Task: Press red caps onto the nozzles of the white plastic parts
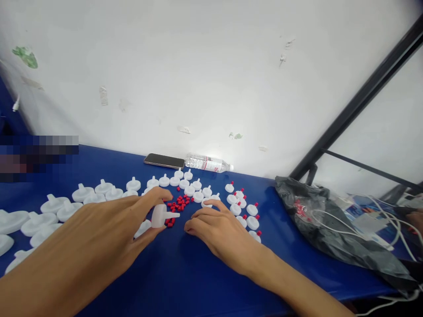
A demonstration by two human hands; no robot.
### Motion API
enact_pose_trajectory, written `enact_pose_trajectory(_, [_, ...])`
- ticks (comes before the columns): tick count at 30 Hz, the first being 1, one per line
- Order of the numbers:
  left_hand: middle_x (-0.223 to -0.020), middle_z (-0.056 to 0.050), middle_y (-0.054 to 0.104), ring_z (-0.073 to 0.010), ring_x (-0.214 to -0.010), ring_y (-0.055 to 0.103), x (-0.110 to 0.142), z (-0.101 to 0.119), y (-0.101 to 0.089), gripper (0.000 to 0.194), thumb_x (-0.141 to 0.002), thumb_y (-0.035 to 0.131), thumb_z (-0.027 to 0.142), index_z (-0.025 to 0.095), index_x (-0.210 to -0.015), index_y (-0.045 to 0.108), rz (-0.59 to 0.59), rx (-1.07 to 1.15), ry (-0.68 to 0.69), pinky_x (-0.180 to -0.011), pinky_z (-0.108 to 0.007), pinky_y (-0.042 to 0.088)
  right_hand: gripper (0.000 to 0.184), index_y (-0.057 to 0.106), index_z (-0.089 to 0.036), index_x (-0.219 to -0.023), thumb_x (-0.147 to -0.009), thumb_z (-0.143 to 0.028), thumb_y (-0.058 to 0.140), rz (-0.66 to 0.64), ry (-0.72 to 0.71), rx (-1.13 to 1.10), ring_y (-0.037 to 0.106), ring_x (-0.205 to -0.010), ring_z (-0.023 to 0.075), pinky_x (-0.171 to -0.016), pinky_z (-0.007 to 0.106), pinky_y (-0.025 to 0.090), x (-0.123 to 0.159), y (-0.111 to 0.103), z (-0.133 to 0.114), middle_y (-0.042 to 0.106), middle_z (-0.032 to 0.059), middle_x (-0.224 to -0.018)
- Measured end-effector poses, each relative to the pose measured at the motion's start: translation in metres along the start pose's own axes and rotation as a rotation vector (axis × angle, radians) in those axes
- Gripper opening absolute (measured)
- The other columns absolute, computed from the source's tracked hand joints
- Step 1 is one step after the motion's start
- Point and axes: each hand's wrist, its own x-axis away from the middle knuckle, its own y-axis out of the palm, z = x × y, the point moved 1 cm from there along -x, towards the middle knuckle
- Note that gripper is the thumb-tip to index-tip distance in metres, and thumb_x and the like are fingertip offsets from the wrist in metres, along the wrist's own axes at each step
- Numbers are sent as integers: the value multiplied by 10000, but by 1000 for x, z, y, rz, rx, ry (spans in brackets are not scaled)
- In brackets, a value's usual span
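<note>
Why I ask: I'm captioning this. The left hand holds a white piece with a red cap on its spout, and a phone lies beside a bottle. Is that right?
Not quite: the head view shows the spout bare. The left hand holds the white piece, and the phone lies beside the bottle.

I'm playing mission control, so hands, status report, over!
Left hand holding white spouted piece, tip uncapped. Right hand close by, grip hidden. Loose red caps just beyond, between hands.

No legible txt, red-and-white label (213,164) on clear plastic btl (198,161) too small/blurry
</note>
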Motion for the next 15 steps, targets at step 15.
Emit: enact_pose_trajectory(15, [-1095,-20,952,-282,-757,925,-9,22,-1,417,-1053,429,209,332,-1215,793,83,49,195,-544,-330,642,203,815,-294,-1371,-1211,-405,756,325,186,-479,896,-1086,227,-1081,399,692,2,-15,-5,915,38,-1178])
